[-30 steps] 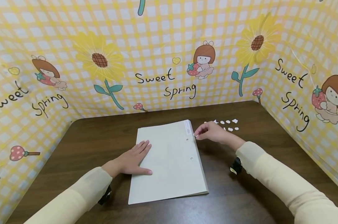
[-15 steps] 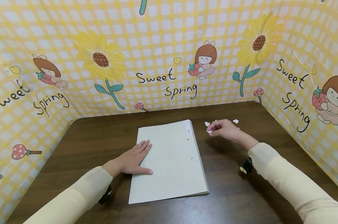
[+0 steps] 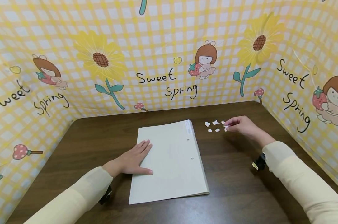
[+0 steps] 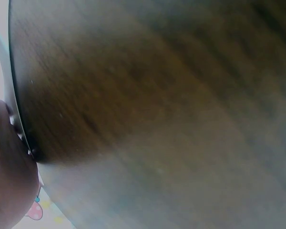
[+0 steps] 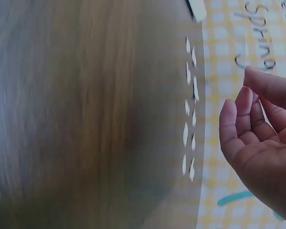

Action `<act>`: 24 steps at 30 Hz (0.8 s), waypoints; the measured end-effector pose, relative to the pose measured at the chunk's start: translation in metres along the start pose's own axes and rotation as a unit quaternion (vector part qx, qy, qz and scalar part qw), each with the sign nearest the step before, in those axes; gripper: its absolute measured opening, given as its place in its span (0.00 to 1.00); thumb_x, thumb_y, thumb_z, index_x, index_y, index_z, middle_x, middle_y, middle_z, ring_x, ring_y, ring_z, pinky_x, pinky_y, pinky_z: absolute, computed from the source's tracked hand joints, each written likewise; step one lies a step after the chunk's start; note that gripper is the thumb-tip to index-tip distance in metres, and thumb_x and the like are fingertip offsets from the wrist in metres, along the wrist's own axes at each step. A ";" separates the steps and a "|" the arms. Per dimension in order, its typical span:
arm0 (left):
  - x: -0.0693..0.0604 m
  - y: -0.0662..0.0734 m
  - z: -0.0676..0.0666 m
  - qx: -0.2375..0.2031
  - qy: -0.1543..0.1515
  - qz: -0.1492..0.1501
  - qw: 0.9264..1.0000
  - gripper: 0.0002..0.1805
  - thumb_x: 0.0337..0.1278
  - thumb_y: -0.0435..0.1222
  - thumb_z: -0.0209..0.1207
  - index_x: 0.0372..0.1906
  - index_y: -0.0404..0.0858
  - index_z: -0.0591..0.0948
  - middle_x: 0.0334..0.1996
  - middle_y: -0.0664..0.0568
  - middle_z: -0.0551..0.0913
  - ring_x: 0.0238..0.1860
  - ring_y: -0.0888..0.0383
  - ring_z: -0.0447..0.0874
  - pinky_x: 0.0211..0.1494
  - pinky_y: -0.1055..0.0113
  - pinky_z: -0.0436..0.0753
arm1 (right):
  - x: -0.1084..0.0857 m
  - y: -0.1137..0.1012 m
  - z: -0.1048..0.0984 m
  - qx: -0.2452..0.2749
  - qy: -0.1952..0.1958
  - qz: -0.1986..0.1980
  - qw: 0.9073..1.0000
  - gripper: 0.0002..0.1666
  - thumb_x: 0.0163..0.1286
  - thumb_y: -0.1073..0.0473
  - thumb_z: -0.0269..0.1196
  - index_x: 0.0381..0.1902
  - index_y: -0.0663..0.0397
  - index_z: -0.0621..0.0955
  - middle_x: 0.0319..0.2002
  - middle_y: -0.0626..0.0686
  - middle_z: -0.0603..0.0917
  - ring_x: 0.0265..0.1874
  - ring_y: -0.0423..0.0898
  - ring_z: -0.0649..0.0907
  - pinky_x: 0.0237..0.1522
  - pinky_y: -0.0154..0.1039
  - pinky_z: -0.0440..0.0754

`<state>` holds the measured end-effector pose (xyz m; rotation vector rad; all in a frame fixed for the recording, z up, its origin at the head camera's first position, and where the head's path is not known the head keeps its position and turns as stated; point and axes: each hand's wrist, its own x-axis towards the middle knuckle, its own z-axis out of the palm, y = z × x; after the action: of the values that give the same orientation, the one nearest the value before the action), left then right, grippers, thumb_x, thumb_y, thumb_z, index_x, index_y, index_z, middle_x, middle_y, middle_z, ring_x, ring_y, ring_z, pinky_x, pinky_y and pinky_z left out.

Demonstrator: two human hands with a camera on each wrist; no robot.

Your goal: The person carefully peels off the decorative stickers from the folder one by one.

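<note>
My left hand point(image 3: 131, 160) lies flat on the cover of a whitish file folder point(image 3: 169, 161), fingers spread. The folder bears two metal rivets and a barcode label near its right edge. To the right of it, my right hand point(image 3: 246, 127) pinches a small white scrap point(image 3: 226, 126), like paper, between thumb and fingertips, just above other white scraps point(image 3: 215, 122) laid in two rows. Some of these are hidden behind the hand. In the right wrist view the two rows of scraps point(image 5: 185, 133) show beside my hand point(image 5: 262, 124); the pinched scrap is hard to make out there.
A dark brown wooden table point(image 3: 96, 146) carries everything. Yellow checked cloth point(image 3: 157, 46) with flowers and figures hangs around the back and both sides. A black wrist camera point(image 3: 260, 162) sits under my right cuff, another point(image 3: 105, 196) under my left.
My right hand has moved rightward from the folder's right edge to over the rows of scraps, still pinching the white scrap. The left hand and the folder have not moved.
</note>
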<state>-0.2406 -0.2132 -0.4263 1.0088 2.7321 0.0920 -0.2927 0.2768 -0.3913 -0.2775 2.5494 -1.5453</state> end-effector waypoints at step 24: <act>0.002 -0.002 0.003 0.006 0.004 0.000 1.000 0.64 0.48 0.76 0.46 0.77 0.35 0.46 0.77 0.42 0.40 0.76 0.45 0.35 0.74 0.50 0.46 | -0.002 0.048 -0.050 -0.064 0.034 0.068 0.995 0.20 0.68 0.62 0.63 0.52 0.72 0.78 0.42 0.53 0.83 0.38 0.41 0.80 0.43 0.38 0.79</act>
<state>-0.2427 -0.2132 -0.4302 1.0146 2.7423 0.0788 -0.3053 0.3417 -0.4108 -0.0642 2.6638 -1.3684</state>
